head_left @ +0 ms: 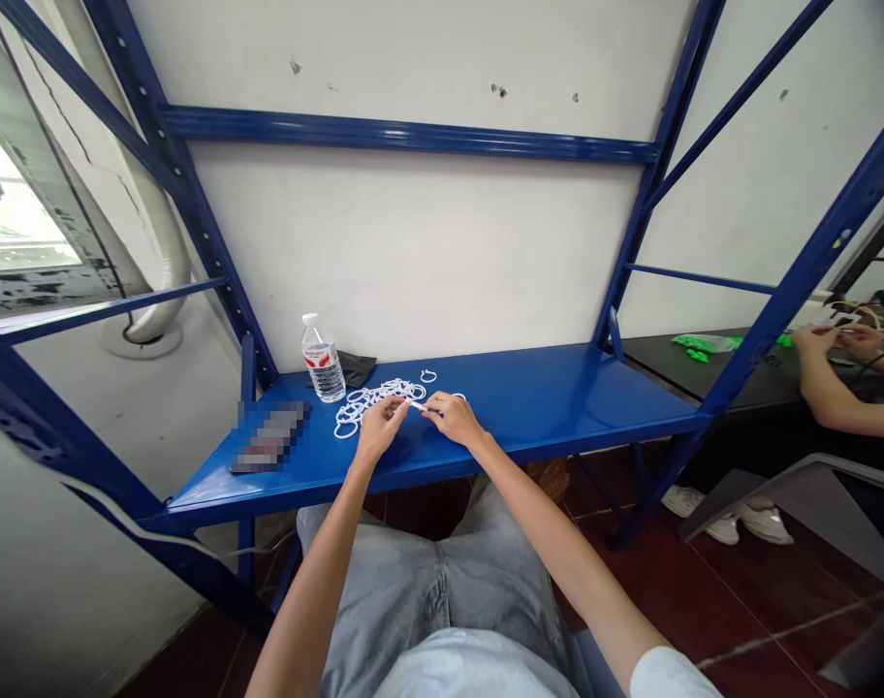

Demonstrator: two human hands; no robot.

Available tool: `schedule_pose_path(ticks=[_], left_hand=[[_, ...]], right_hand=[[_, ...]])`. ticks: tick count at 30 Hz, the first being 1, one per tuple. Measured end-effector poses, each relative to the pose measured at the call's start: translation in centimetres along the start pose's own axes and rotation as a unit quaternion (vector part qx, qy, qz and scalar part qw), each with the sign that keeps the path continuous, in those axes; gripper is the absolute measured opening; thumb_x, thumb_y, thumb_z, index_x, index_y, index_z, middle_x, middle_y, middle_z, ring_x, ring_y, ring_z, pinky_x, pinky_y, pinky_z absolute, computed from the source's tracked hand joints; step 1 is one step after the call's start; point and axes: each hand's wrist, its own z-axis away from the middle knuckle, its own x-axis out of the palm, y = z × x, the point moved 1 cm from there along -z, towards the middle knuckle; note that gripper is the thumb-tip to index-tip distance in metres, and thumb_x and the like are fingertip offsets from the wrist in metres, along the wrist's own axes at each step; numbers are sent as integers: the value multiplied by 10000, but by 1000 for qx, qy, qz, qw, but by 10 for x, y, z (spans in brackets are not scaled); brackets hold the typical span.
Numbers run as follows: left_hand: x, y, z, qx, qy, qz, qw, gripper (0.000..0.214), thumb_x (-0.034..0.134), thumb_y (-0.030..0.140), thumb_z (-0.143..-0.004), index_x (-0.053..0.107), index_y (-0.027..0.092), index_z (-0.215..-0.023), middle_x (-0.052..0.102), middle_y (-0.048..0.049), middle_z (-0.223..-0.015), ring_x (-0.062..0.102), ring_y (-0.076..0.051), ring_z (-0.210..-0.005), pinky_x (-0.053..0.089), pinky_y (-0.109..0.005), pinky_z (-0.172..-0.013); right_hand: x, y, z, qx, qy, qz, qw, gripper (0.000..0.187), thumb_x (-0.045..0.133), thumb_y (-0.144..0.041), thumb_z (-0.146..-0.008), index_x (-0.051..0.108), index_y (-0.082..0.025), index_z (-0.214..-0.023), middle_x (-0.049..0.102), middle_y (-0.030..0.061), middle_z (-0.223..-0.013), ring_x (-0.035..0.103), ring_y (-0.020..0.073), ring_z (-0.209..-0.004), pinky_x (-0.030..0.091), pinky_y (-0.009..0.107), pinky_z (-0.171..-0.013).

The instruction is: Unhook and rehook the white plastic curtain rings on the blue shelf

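Observation:
A heap of small white plastic rings (375,398) lies on the blue metal shelf (558,402) in front of me. My left hand (379,427) and my right hand (451,418) meet over the shelf just right of the heap, fingers pinched together on a small white ring piece (415,403) held between them. One loose ring (428,376) lies apart, farther back. Both forearms reach in from below over my lap in grey jeans.
A clear water bottle (322,360) stands at the shelf's back left beside a dark cloth (356,367). A blurred flat object (270,438) lies at the left. Blue rack uprights frame both sides. At the right another person's hands (838,340) work at a black table with green items (704,343).

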Motion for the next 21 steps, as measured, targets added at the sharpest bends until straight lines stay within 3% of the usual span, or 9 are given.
schedule_pose_path(ticks=[15, 21], left_hand=[[-1, 6, 2, 32, -17, -47, 998, 354, 585, 509, -927, 753, 199, -960, 750, -62, -781, 681, -216, -686, 536, -318, -639], [-1, 7, 1, 29, -24, -41, 998, 362, 595, 529, -924, 736, 198, -966, 734, -51, -743, 666, -209, -647, 533, -317, -636]], right_hand=[[-8, -7, 3, -22, -13, -78, 997, 259, 665, -464, -1017, 806, -271, -1116, 805, 27, -1113, 737, 173, -867, 507, 254, -785], [-8, -4, 4, 2, -9, -101, 995, 494, 697, -390, -991, 622, -287, -1468, 802, 23, -1149, 736, 174, -838, 516, 260, -782]])
